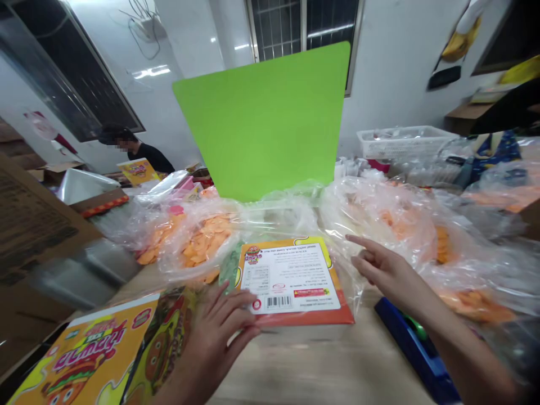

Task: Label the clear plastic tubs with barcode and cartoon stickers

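— Main item?
— Orange-and-yellow printed packet (pixel 291 281), lying flat on the pale wood tabletop (pixel 320 368), white back label up: small Hebrew text, barcode, red warning strip, "5+" badge.
— Hands?
— Left hand (pixel 215 337) at its lower-left corner, fingers (pixel 236 301) spread and resting on it, no pinch. Right hand (pixel 392 275) raised just right of it, not touching, fingers (pixel 363 250) loosely apart.
— Around it?
— Yellow burger-print packet (pixel 84 354) at lower left; clear plastic bags (pixel 202 247) of flat orange discs behind; blue tape dispenser (pixel 415 349) under the right hand; lime-green sheet (pixel 261 118) standing beyond.
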`<state>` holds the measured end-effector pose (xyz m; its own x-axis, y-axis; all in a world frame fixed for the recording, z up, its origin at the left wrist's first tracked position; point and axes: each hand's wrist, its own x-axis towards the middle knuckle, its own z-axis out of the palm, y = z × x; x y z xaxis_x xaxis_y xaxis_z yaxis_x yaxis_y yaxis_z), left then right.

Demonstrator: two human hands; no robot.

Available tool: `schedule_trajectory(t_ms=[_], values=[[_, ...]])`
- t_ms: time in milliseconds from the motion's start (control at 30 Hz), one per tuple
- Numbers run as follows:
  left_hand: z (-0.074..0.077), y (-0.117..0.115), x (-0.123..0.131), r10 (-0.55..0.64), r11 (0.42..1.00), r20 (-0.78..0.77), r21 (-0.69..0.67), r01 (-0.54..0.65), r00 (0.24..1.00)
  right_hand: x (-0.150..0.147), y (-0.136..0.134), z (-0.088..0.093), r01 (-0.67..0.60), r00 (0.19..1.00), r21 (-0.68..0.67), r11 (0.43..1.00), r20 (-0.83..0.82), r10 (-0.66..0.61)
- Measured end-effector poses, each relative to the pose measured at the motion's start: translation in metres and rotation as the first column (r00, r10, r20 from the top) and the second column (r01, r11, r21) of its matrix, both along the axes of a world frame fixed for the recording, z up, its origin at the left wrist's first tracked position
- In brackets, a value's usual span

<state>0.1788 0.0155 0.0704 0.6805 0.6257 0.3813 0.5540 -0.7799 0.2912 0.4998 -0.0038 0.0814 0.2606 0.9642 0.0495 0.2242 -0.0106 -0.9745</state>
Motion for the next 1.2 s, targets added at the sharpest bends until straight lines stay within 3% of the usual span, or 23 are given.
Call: schedule_trajectory(t_ms=[100, 233, 333, 433, 533, 667, 767, 867, 1000, 1200], values=[[0.011, 0.002, 0.005, 0.05, 0.989, 0.01, -0.137, -0.048, 0.999, 0.007, 0.01, 0.004, -0.06, 0.997, 0.067, 0.996, -0.034, 0.062], [0.016, 0.012, 0.007, 0.135, 0.982, -0.02, -0.13, -0.136, 0.991, 0.016, 0.019, 0.004, -0.037, 0.988, 0.184, 0.982, -0.139, 0.063], [0.011, 0.024, 0.014, 0.228, 0.973, -0.03, -0.021, -0.228, 0.973, 0.017, 0.02, 0.005, -0.094, 0.97, 0.274, 0.957, -0.191, 0.15], [0.009, 0.032, 0.03, 0.273, 0.942, -0.039, 0.214, -0.259, 0.961, 0.01, 0.021, 0.01, -0.116, 0.968, 0.286, 0.951, -0.18, 0.172], [0.011, 0.032, 0.059, 0.177, 0.888, 0.013, 0.429, -0.165, 0.984, 0.005, 0.029, 0.017, -0.006, 0.965, 0.305, 0.952, -0.247, 0.085], [0.017, 0.027, 0.106, -0.091, 0.848, -0.004, 0.524, 0.08, 0.996, 0.008, 0.043, 0.027, 0.047, 0.923, 0.382, 0.923, -0.37, 0.106], [0.035, 0.028, 0.133, -0.161, 0.822, 0.061, 0.561, 0.1, 0.985, 0.01, 0.046, 0.035, 0.058, 0.912, 0.421, 0.905, -0.392, 0.124], [0.066, 0.034, 0.154, -0.234, 0.804, 0.187, 0.59, 0.081, 0.954, 0.008, 0.044, 0.04, 0.071, 0.912, 0.461, 0.884, -0.389, 0.13], [0.101, 0.049, 0.177, -0.252, 0.722, 0.182, 0.69, 0.059, 0.951, 0.004, 0.037, 0.048, 0.094, 0.935, 0.525, 0.846, -0.339, 0.106], [0.119, 0.061, 0.19, -0.217, 0.583, 0.102, 0.811, 0.046, 0.971, 0.0, 0.02, 0.059, 0.079, 0.985, 0.592, 0.802, -0.172, 0.03]])
